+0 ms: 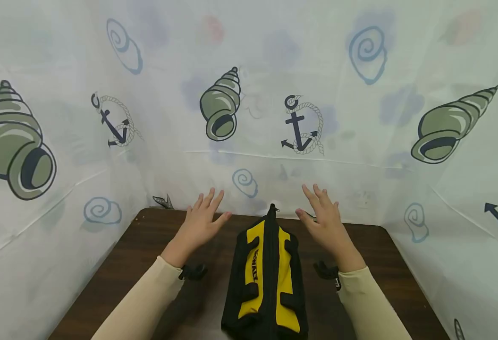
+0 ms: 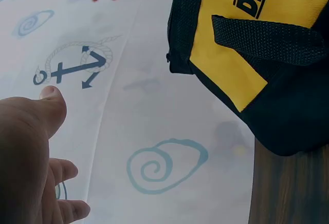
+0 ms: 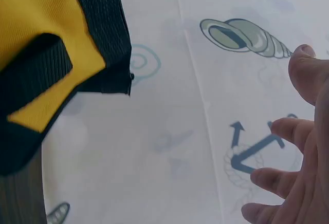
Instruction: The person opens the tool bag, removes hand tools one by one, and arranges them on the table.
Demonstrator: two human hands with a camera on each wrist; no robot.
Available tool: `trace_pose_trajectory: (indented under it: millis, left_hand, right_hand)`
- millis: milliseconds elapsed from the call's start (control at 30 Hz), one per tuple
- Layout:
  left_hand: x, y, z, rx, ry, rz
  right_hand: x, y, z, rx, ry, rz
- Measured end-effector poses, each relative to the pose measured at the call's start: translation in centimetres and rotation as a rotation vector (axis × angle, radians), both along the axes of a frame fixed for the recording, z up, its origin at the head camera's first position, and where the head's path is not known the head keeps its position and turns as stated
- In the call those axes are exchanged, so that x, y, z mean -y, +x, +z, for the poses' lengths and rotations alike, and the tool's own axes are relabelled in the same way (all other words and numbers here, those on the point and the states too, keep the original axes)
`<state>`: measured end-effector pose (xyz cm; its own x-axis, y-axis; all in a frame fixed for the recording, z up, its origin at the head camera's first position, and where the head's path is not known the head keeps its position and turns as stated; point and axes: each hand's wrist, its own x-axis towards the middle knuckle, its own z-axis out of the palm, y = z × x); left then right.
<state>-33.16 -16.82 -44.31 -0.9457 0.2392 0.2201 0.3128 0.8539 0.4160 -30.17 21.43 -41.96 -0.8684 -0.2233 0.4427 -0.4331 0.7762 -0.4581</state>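
Observation:
A yellow and black zippered tool bag [image 1: 255, 278] with strap handles stands on the dark wood table, its long side pointing away from me. My left hand [image 1: 201, 224] is held in the air to the left of the bag's far end, fingers spread and holding nothing. On the other side, my right hand [image 1: 326, 226] is raised in the same way, palm toward the bag, apart from it. The left wrist view shows the bag's strap handle [image 2: 267, 39] and dark lettering. In the right wrist view, the zipper end [image 3: 110, 80] of the bag juts out.
The brown table [image 1: 155, 245] has rounded far corners. White fabric [image 1: 265, 47] printed with shells and anchors hangs behind it and along both sides. Black wrist straps [image 1: 193, 272] circle both wrists by the cream sleeves.

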Motion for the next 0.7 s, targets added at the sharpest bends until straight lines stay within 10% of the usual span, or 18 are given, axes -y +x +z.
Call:
trace_pose_trajectory:
  millis: [400, 700]
  left_hand:
    - [-2.4, -1.4, 0.0, 0.111, 0.219, -0.174]
    - [-4.7, -3.7, -0.3, 0.185, 0.314, -0.246]
  right_hand:
    - [3.4, -1.6, -1.0, 0.218, -0.254, 0.179]
    - [4.9, -2.8, -0.5, 0.409, -0.442, 0.158]
